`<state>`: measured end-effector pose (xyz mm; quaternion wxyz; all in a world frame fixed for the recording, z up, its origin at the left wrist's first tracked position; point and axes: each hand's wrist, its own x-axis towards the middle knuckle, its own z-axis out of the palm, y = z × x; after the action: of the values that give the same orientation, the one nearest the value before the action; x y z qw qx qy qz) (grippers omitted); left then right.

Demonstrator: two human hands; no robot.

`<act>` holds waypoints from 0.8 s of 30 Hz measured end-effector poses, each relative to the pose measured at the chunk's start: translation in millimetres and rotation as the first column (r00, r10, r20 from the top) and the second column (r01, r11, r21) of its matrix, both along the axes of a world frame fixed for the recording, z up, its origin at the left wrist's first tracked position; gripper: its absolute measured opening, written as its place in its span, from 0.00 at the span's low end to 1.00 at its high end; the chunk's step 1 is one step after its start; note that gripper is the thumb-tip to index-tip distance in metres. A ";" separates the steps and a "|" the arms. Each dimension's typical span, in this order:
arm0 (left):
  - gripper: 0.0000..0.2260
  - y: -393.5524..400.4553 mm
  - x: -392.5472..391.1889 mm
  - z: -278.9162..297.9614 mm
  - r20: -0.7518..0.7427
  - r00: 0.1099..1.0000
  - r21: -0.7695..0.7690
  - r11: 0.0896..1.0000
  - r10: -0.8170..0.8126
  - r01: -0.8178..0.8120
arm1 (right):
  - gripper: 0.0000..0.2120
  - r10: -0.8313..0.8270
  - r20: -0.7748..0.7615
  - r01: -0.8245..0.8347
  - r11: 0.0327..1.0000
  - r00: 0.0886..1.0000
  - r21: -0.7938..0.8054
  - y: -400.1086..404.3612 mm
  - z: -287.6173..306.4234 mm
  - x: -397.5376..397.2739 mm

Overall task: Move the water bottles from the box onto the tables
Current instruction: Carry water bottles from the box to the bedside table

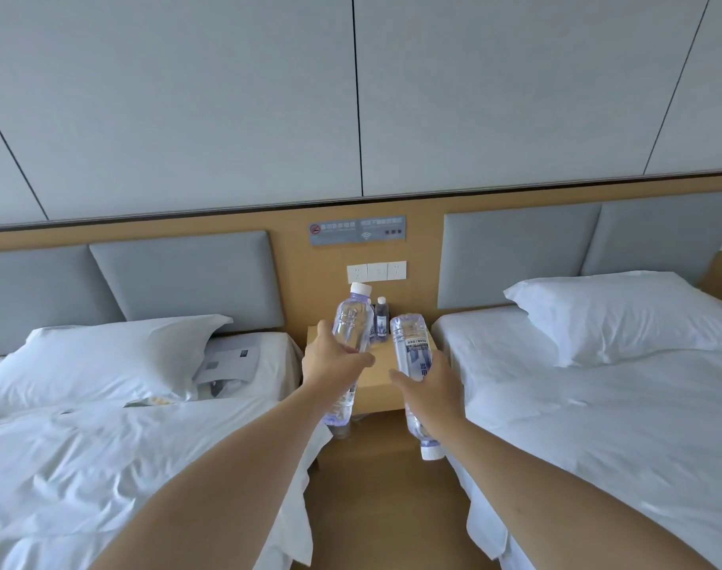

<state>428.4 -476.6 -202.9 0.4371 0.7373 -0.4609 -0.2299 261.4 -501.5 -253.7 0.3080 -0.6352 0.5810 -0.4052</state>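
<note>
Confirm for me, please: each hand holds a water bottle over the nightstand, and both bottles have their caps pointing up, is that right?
Not quite. The left hand holds its bottle cap up, but the bottle in the right hand is inverted, its cap pointing down toward the floor. Both are over the nightstand, as the head view shows.

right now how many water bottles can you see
4: one in the left hand, cap up; one in the right hand, cap down; two small bottles on the nightstand, one clear, one half hidden.
</note>
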 end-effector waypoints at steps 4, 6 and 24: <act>0.25 -84.8 7.4 -18.8 -0.058 0.997 0.014 0.999 0.046 -0.046 | 0.25 0.025 0.015 -0.026 0.999 1.000 0.025 -91.4 -19.8 7.6; 0.24 -123.0 7.4 -26.1 -0.091 0.992 0.035 0.996 0.088 -0.085 | 0.25 0.047 0.012 -0.048 0.997 0.999 0.058 -134.5 -26.5 7.4; 0.32 -345.8 50.1 -87.5 -0.221 0.959 0.200 0.971 0.175 -0.131 | 0.24 0.185 -0.188 -0.097 0.911 0.965 0.400 -370.5 -77.6 44.6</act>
<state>478.5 -822.4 -290.5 0.4360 0.7751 -0.3236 -0.3232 306.0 -872.0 -331.3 0.3894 -0.6433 0.6325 -0.1856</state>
